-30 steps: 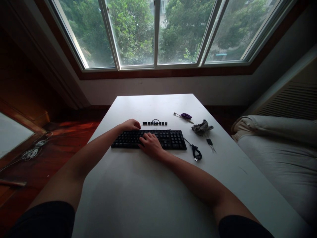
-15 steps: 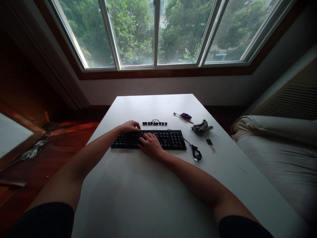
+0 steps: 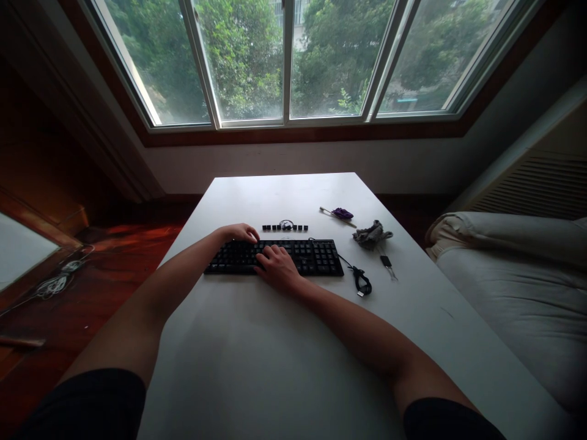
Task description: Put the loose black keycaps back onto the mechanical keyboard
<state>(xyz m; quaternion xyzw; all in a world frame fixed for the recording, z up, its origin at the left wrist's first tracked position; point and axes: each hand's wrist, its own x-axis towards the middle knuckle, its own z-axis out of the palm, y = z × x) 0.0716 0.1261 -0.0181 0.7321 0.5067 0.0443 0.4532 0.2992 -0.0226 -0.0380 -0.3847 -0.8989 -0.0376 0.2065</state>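
Note:
A black keyboard [image 3: 316,256] lies flat across the white table [image 3: 257,354]. Over its upper left part, my left hand [image 3: 242,233] curls downward with its bent fingers drawn together at the keys. What is between those fingertips, if anything, is too small to make out. My right hand [image 3: 279,266] rests on the middle of the keyboard, fingers spread over the keys and nothing held. Just behind the keyboard stands a row of several small black keycaps [image 3: 298,228], with a thin dark looped object [image 3: 287,223] among them.
Right of the keyboard lies its bundled black cable [image 3: 362,282] with a USB plug. Farther right are a crumpled grey cloth [image 3: 372,234], a small black-handled tool with wire ends [image 3: 386,261] and a purple-headed brush-like item [image 3: 342,213]. A sofa [image 3: 499,281] flanks the table's right side.
The whole view has shifted very slightly. My left fingertips have bent a little lower toward the keys, while my right hand stays in place on the keyboard.

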